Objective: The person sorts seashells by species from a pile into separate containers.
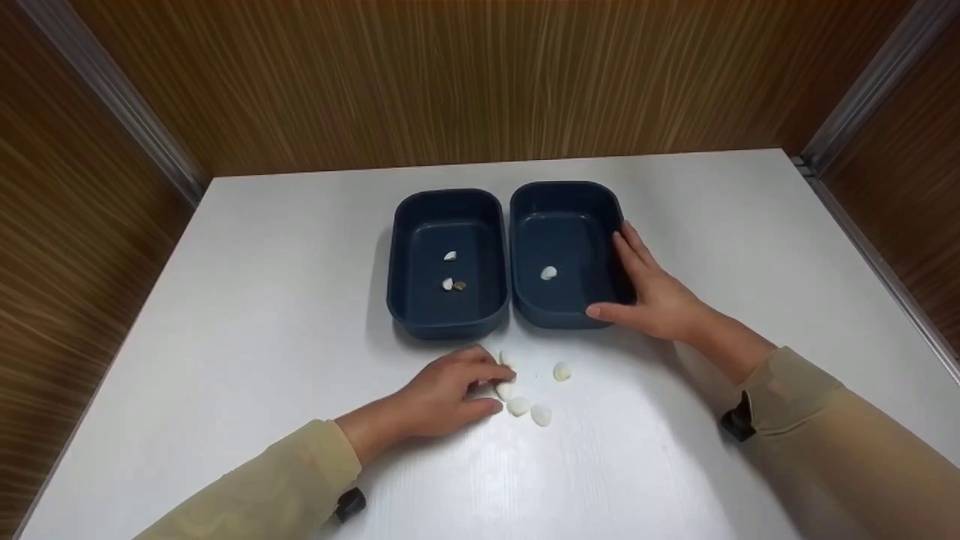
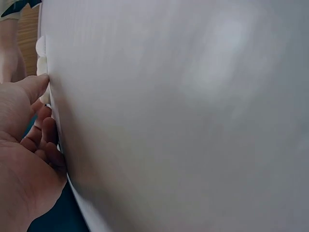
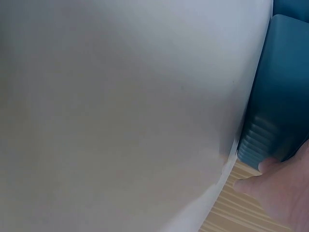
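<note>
Left fingers (image 1: 487,371) reach among shells (image 1: 518,406) (five loose).

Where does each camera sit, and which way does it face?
Head: on the head, forward and down; table, bins, shells, left hand, right hand, both sleeves.
Left wrist: worn there, facing the table; left hand, another arm beyond.
Right wrist: worn there, facing table and bins; right hand.
Shared: head and left wrist both show left hand, shells.
</note>
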### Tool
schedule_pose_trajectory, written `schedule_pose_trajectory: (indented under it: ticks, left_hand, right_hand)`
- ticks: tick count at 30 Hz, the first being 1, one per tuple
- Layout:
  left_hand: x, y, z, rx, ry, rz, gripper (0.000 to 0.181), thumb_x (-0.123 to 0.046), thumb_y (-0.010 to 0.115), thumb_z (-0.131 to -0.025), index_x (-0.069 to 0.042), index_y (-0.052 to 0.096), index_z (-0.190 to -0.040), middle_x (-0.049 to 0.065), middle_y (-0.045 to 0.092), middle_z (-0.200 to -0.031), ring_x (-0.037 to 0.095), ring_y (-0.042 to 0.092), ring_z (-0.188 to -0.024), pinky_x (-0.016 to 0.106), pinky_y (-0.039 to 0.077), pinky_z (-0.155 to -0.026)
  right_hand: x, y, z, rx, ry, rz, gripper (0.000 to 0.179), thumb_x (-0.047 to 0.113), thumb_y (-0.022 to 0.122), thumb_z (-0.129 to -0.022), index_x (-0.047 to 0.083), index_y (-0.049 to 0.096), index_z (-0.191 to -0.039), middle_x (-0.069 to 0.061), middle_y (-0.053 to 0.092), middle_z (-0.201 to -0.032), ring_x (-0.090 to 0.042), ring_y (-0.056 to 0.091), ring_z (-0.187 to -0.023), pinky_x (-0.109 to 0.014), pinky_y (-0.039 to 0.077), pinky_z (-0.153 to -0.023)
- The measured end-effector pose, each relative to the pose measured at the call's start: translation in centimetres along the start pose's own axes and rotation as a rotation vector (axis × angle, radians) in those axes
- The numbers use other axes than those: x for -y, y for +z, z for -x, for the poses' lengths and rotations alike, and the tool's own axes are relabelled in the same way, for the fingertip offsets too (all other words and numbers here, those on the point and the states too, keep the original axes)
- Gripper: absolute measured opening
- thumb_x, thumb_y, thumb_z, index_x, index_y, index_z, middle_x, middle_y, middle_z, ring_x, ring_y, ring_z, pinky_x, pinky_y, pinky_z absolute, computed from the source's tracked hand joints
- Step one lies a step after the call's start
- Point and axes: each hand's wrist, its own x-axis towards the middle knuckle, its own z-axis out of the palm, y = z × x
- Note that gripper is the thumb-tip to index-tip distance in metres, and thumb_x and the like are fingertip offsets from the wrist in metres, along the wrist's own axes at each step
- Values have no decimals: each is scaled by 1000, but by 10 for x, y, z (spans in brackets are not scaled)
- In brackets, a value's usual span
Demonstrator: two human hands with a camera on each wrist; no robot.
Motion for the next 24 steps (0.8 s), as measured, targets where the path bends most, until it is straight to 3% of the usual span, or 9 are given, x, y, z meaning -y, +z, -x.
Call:
schedule_pose_trajectory:
  ticks: [24]
  left_hand:
    - [-2, -1, 1, 17, -36, -1, 22, -18, 77, -98, -14, 77, -120, -1, 65, -114, 15, 59, -98, 34, 50, -89]
  right_hand:
    - [3, 0, 4, 0, -22, 1, 117, 60, 75, -93, 13, 2, -171, -1, -13, -178, -37, 9, -162, -64, 23, -124]
